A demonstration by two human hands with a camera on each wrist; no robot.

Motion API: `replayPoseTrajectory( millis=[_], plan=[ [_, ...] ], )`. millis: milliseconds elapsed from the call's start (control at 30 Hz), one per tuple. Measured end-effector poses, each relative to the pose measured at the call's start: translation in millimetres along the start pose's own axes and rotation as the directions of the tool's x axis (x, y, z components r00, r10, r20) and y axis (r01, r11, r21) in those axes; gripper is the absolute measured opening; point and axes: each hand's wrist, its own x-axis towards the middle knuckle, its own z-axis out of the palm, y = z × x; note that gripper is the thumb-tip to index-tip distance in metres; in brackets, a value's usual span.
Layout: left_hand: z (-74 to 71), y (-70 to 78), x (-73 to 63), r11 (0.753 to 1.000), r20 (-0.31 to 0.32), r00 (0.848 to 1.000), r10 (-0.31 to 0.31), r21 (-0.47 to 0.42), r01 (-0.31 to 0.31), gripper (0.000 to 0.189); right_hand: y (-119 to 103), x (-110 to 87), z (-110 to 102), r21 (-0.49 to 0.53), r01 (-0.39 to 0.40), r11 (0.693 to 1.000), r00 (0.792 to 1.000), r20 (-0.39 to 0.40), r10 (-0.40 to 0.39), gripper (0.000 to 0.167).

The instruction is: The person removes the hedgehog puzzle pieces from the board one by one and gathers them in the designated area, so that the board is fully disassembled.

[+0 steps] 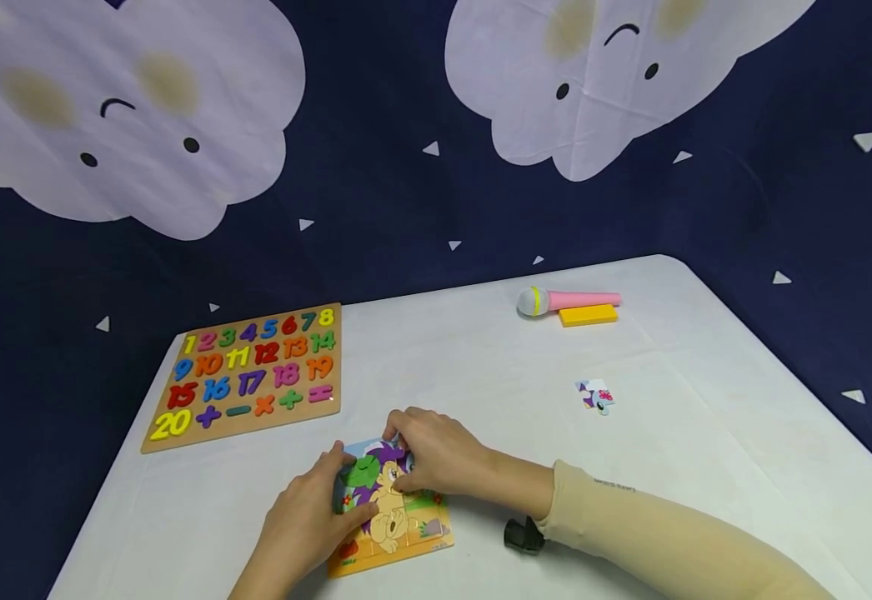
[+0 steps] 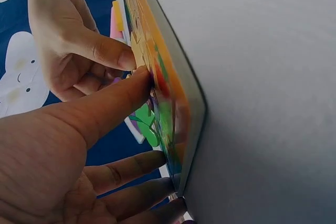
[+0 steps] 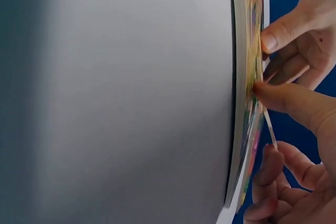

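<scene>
In the head view, the right hand [image 1: 443, 454] pinches a piece [image 1: 408, 463], apparently fitting it into the puzzle board [image 1: 406, 550] on the near table [image 1: 481, 358]; left wrist, the left hand's [image 2: 63, 145] extended fingers brace it; right wrist, the tilted piece likely needs pressing flat.

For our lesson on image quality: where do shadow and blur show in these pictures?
Head view: fairly even light, brown rectangular number board readable; left wrist view: dim, smooth white tabletop shadowed beside the colourful rectangular picture puzzle; right wrist view: tabletop blurred, darkest along the left edge.
</scene>
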Motion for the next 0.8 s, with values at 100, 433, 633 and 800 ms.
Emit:
replayPoseTrajectory(
  millis=[100, 433, 633, 800],
  plan=[
    [0.5, 0.5, 0.6, 1.000, 0.010, 1.000, -0.002, -0.003, 0.002, 0.095, 3.8, 0.9, -0.6, 0.068, -0.034, 0.997, 0.999, 0.036, 0.032, 0.050],
    [0.8, -2.2, 1.3, 1.000, 0.014, 1.000, 0.009, -0.003, -0.009, 0.087, 9.8, 5.8, -1.2, 0.232, -0.044, 0.972, 0.998, 0.056, 0.032, 0.036],
    [0.7, -0.1, 1.6, 0.999, 0.005, 1.000, 0.013, 0.038, -0.013, 0.080, 8.4, 9.0, -0.6, 0.193, -0.045, 0.980, 0.998, 0.050, 0.036, 0.036],
    [0.2, 1.1, 2.8, 0.999, 0.010, 1.000, 0.003, 0.047, -0.003, 0.083, 9.5, 9.2, -2.6, 0.164, -0.057, 0.985, 0.998, 0.032, 0.052, 0.036]
  ],
)
